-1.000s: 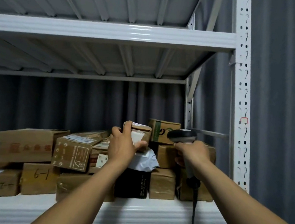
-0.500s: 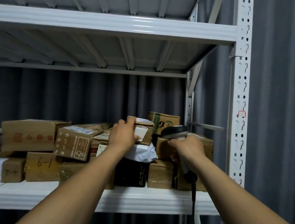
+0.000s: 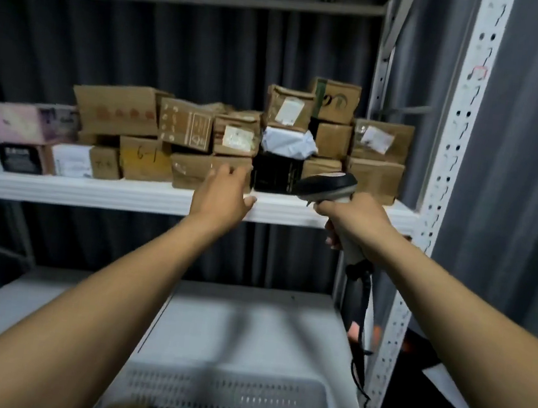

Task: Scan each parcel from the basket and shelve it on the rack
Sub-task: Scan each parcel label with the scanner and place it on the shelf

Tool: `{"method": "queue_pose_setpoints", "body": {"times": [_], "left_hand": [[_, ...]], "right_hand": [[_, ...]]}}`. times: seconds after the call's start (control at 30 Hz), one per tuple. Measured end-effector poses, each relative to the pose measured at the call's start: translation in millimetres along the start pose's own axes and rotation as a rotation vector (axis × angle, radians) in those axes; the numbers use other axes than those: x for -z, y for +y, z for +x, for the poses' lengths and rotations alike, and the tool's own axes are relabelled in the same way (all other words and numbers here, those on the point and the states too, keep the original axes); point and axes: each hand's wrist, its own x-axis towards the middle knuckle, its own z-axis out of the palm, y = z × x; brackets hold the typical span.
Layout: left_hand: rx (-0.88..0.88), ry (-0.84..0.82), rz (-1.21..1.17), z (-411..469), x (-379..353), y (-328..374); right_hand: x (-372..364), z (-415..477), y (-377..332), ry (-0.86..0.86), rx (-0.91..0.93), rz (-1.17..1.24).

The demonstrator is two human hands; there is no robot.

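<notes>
Grey curtains back a white rack (image 3: 160, 195) stacked with cardboard parcels (image 3: 289, 108). Below, the basket (image 3: 226, 398) waits with more. Someone's left hand (image 3: 221, 194) hovers empty, fingers loosely spread; their right hand (image 3: 353, 221) grips a scanner (image 3: 327, 187). Reaching down, they should pick one parcel label-up, for a clean scan.

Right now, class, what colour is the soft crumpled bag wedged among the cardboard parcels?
White, seen in the head view: the soft crumpled bag.
</notes>
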Motion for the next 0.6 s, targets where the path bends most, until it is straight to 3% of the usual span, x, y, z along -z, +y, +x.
{"method": "queue_pose_setpoints", "body": {"times": [0.37, 0.6], "left_hand": [[0.199, -0.393, -0.003, -158, -136, -55], [0.271, -0.642, -0.010, -240, -224, -81]], "right_hand": [[-59, -74, 147, -0.299, -0.261, 0.165], [-94, -90, 241, -0.414, -0.360, -0.071]]}}
